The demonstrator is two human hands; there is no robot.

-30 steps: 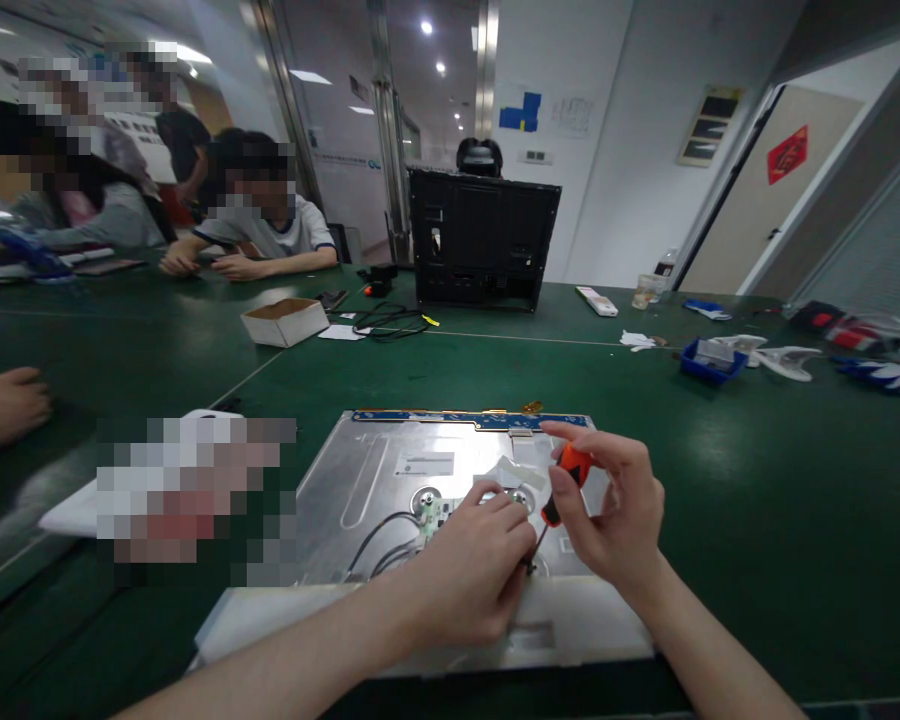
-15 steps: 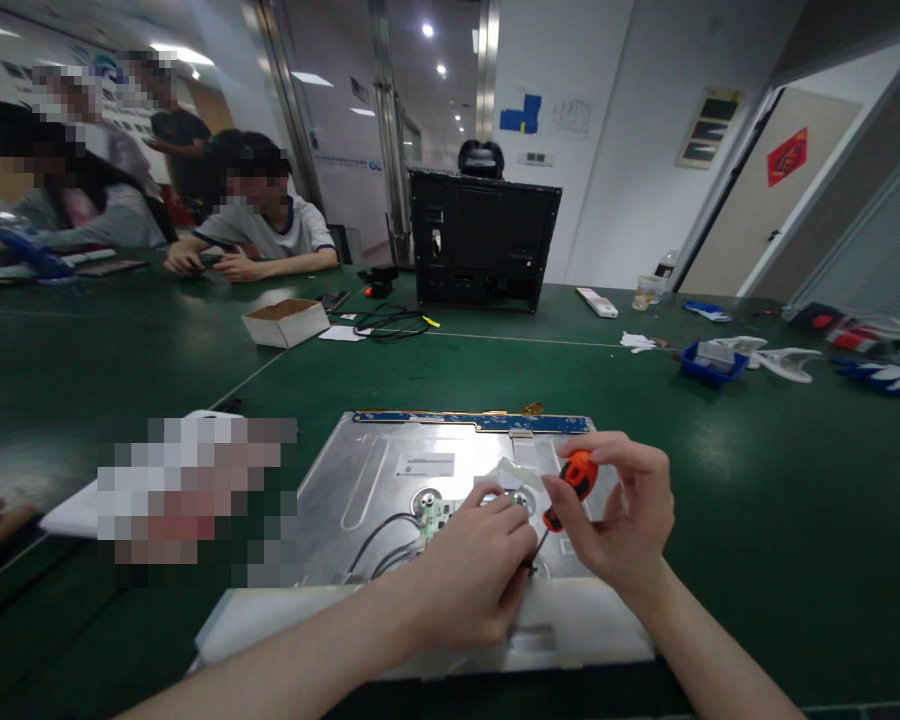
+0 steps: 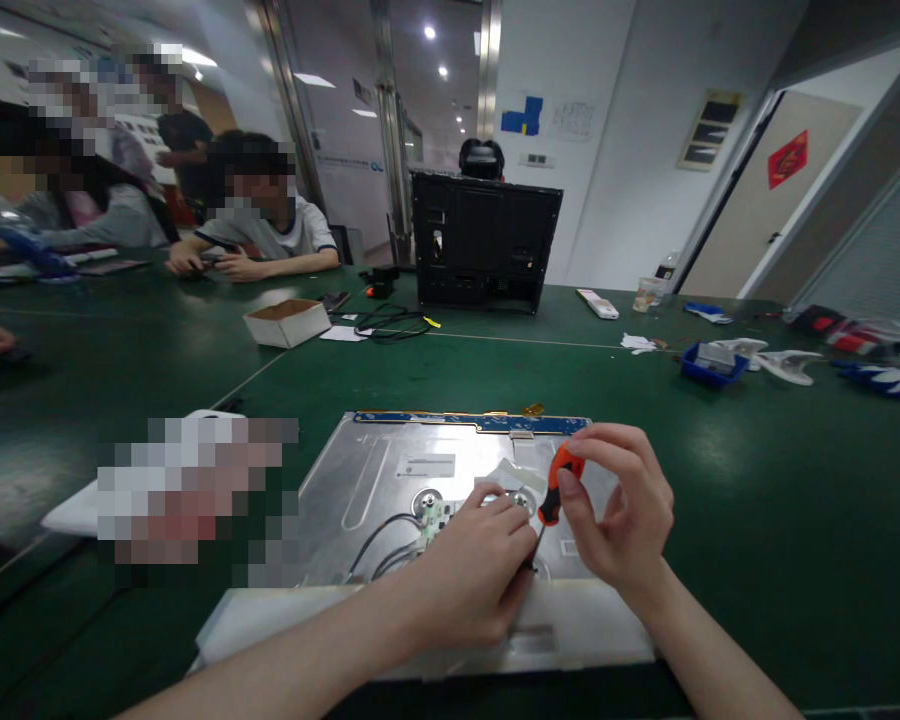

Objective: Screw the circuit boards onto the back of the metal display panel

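A flat display panel with a silver metal back (image 3: 367, 450) lies before me, a blue circuit strip (image 3: 420, 421) along its far edge. My right hand (image 3: 630, 510) pinches the orange-and-black handle of a screwdriver (image 3: 552, 495), which leans with its shaft pointing down to the panel. My left hand (image 3: 472, 565) rests on the panel, fingers curled beside the shaft near its tip; what they pinch is hidden. Partly under that hand is a small green circuit board (image 3: 436, 515) with black cables (image 3: 382, 527). A whitish translucent sheet (image 3: 300, 620) covers the panel's near edge.
Beyond the panel stand an open cardboard box (image 3: 289, 325), a black monitor housing (image 3: 487, 245) and coiled black cable (image 3: 394, 322). To the right are a blue tray (image 3: 712, 363) and gloves (image 3: 881, 378). A white object (image 3: 82, 510) lies left; people sit across the table.
The screwdriver handle has turned and tilted in my right hand, whose fingers have shifted on it. My left hand stays in place. At the far left, another person's hand now shows farther back.
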